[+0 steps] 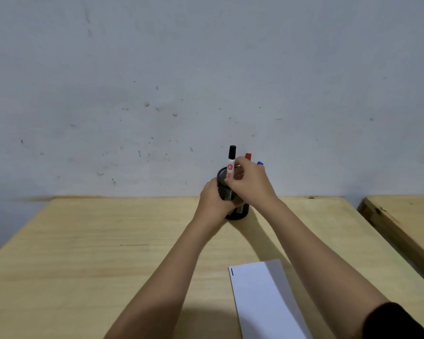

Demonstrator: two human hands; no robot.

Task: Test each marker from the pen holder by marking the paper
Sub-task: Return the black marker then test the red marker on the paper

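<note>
A black mesh pen holder (239,211) stands at the table's far edge against the wall. My left hand (213,203) wraps around its left side. My right hand (250,184) pinches the white barrel of a black-capped marker (231,160), which stands upright and partly inside the holder. Behind my right hand a red marker cap (248,156) and a blue marker cap (260,163) stick up. A white sheet of paper (264,302) lies near me on the right, with one short dark stroke (232,272) at its top left corner.
The wooden table (108,253) runs back to a scuffed grey wall (157,94). A second wooden table (406,216) stands to the right across a narrow gap.
</note>
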